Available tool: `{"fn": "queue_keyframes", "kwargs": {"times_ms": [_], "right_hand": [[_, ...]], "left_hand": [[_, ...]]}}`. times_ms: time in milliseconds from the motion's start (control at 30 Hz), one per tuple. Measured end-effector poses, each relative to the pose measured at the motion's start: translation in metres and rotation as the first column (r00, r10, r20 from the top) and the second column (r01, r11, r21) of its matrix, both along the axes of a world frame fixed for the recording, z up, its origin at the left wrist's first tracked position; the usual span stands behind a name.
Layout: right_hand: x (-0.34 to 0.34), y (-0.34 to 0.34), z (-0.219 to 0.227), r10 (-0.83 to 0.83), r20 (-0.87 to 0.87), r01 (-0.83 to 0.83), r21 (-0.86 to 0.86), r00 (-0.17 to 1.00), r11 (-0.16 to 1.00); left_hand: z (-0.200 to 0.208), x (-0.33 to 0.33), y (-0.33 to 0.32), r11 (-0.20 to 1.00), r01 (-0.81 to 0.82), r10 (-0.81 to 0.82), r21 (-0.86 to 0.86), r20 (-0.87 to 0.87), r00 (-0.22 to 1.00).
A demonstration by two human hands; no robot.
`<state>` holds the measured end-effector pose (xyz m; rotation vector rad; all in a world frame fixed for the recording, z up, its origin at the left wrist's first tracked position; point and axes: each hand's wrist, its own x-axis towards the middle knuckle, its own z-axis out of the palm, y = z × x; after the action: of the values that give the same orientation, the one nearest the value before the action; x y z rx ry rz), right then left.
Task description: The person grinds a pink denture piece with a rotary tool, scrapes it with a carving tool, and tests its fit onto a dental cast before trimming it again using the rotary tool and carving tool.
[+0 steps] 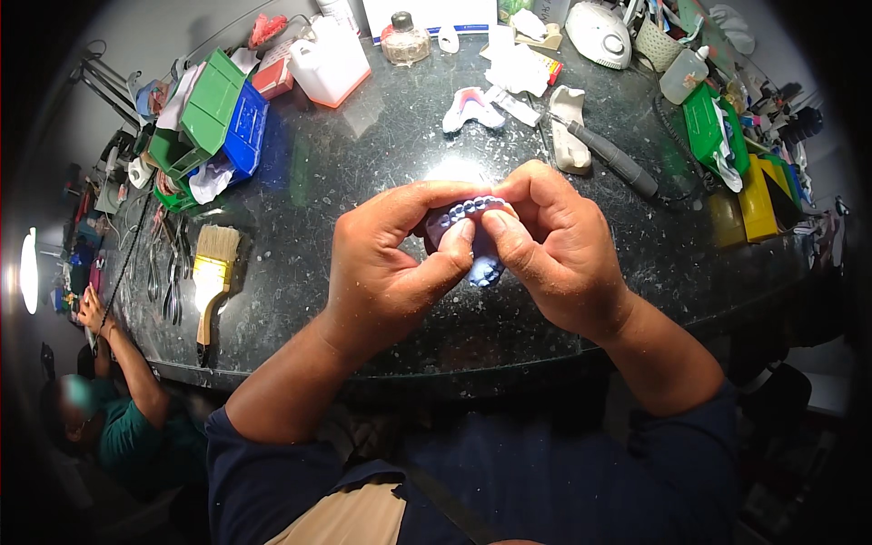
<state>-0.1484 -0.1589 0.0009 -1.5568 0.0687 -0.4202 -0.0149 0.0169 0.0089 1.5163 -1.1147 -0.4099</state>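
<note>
A bluish dental cast is held between my two hands above the dark worktop, with a curved row of teeth along its far side and some pink at its edge. My left hand grips its left side, the thumb pressed just below the teeth. From the right, my right hand closes on the same cast, its thumb on the front of the teeth and its fingers curled behind. Both palms and fingers hide much of the cast. Beyond the hands lies another pale cast with a pink arch.
A handpiece rests by a cream plaster piece. A brush and pliers lie left. Bins, a jug and a glass jar stand farther back. Another person works at left.
</note>
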Motion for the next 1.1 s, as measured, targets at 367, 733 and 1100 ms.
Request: {"fn": "queue_keyframes", "kwargs": {"times_ms": [367, 733, 1100], "right_hand": [[0.008, -0.013, -0.001, 0.071, 0.072, -0.077, 0.084, 0.995, 0.993], [0.007, -0.009, 0.0, 0.031, 0.092, -0.023, -0.092, 0.995, 0.996], [0.006, -0.009, -0.006, 0.055, 0.222, -0.004, -0.223, 0.973, 0.975]], "left_hand": [[0.0, 0.006, -0.006, 0.999, -0.027, 0.012, -0.024, -0.48, 0.877], [-0.001, 0.006, -0.008, 0.989, -0.03, -0.054, -0.146, -0.542, 0.839], [0.009, 0.01, 0.002, 0.989, 0.004, 0.005, 0.148, -0.055, 0.999]]}}
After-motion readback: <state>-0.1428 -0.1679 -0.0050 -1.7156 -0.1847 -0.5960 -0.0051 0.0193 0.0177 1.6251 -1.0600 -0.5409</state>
